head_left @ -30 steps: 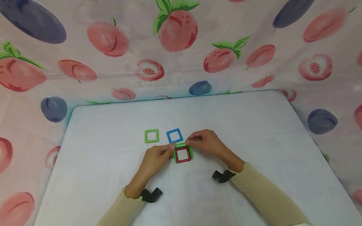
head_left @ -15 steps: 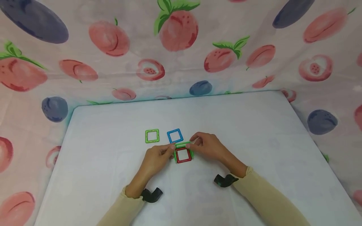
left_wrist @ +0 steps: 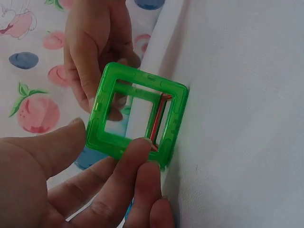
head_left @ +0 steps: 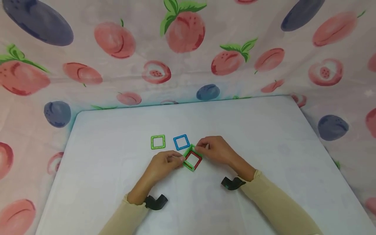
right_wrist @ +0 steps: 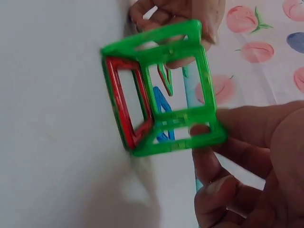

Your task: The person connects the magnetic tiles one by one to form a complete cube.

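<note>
A small box of square magnetic tiles stands between the hands: a red magnetic tile [right_wrist: 118, 102] forms the base, with green tiles [right_wrist: 178, 144] upright around it and one side left without a wall. My left hand [head_left: 164, 164] pinches a green wall tile [left_wrist: 97, 111] at the box's near left, thumb on its edge and fingertips over its lower rim. My right hand [head_left: 215, 150] pinches the far right corner of the box between thumb and index finger. In the head view the box sits turned cornerwise.
Just beyond the box lies a blue square tile [head_left: 175, 144], with a loose green square tile [head_left: 152, 142] to its left. Both lie on the white tabletop [head_left: 117, 182]. A fruit-printed cloth [head_left: 123, 78] rises behind the table.
The tile box has turned from facing squarely forward to standing cornerwise. My left hand has followed its wall slightly nearer and rightward; the right hand still has the far corner.
</note>
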`<state>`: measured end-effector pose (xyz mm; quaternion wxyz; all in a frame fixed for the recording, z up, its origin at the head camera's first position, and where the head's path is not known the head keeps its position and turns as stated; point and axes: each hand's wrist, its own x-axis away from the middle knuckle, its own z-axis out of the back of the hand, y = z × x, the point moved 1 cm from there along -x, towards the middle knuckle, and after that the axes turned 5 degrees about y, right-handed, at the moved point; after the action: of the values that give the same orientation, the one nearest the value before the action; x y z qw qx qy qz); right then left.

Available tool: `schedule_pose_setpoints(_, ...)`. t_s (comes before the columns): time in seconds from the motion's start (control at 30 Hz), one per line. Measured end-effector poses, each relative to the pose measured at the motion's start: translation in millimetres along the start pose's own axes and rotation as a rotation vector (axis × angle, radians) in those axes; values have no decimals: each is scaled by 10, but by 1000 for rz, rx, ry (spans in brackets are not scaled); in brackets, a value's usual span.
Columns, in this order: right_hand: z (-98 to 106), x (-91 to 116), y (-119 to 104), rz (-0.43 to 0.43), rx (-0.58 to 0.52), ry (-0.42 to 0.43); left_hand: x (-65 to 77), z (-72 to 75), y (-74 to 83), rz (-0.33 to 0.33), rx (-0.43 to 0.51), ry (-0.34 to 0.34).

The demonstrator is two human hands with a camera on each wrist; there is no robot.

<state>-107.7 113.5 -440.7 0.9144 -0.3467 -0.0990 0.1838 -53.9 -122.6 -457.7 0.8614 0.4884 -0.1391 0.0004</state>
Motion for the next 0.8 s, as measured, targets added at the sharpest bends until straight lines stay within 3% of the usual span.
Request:
schedule_pose_setpoints(0.23, 33, -127, -6, 132, 106, -61, 28, -5, 27, -8, -12, -57)
schedule_pose_setpoints(0.47, 18, -230, -80, 248, 96, -144, 32, -15, 17, -37, -37, -86)
schedule_pose_setpoints(0.8, -7, -256, -25, 264, 25, -131, 42, -44, 22, -120, -61, -103)
